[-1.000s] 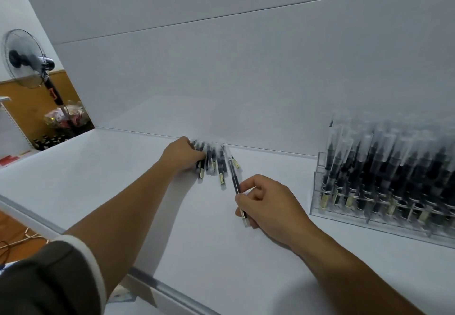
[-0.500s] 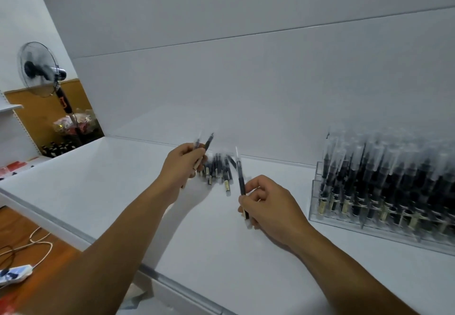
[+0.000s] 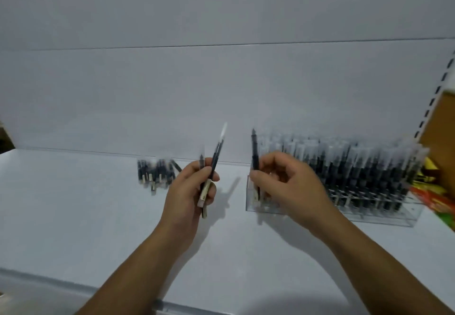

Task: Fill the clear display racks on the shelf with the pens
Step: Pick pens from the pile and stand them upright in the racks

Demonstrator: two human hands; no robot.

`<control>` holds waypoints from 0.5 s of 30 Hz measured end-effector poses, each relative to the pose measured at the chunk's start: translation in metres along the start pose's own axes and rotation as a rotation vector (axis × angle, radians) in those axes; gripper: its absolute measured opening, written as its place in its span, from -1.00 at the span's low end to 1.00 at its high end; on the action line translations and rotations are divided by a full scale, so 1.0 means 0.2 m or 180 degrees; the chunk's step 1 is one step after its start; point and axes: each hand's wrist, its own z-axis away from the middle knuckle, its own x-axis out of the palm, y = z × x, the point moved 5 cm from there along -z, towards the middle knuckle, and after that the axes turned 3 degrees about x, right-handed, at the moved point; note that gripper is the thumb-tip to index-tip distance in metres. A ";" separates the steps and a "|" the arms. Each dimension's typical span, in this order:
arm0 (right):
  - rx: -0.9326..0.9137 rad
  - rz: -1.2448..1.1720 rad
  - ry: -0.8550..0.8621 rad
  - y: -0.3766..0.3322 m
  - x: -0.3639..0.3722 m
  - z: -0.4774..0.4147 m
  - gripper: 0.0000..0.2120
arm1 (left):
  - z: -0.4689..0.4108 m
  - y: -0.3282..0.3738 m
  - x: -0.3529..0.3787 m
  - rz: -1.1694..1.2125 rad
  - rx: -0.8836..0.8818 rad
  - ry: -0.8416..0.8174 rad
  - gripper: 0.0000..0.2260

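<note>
Right hand: a single pen is being pinched between the thumb and curled fingers.
Pen axis: it is being held nearly upright, with its lower end at the left end of the clear rack. Whether a slot is being entered cannot be told through the blur.
Nearer hand: the rack is being worked by the right hand, while the left is being held apart from it.
Left hand: spare pens are being gripped in curled fingers, fanned up and rightward.
Loose pile: it is lying on the shelf, beyond and left of the left hand.
Change: half a second earlier the single pen was being held over bare shelf, away from the rack, and the left hand was being raised from the pile.
</note>
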 end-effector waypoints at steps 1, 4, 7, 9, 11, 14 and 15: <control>-0.0022 0.0094 0.0139 0.01 -0.07 0.01 -0.93 | 0.01 -0.01 0.04 0.0079 0.0026 -0.0092 -0.89; 0.0004 0.0343 0.0460 0.03 -0.23 0.00 -0.91 | 0.04 -0.04 0.14 0.0216 0.0105 -0.0337 -0.86; 0.0059 0.0709 0.0551 0.04 -0.27 -0.04 -0.90 | 0.07 -0.08 0.18 0.0211 0.0093 -0.0374 -0.85; 0.0073 0.0845 0.0607 0.05 -0.26 -0.06 -0.93 | 0.09 -0.10 0.18 0.0192 0.0037 -0.0379 -0.87; 0.0093 0.1059 0.0586 0.06 -0.24 -0.08 -0.92 | 0.11 -0.11 0.17 0.0144 0.0030 -0.0425 -0.89; 0.0079 0.1578 0.0434 0.07 -0.19 -0.10 -0.83 | 0.11 -0.12 0.16 0.0168 -0.0008 -0.0414 -0.89; 0.0066 0.1730 0.0408 0.06 -0.19 -0.10 -0.81 | 0.11 -0.12 0.16 0.0181 -0.0017 -0.0411 -0.88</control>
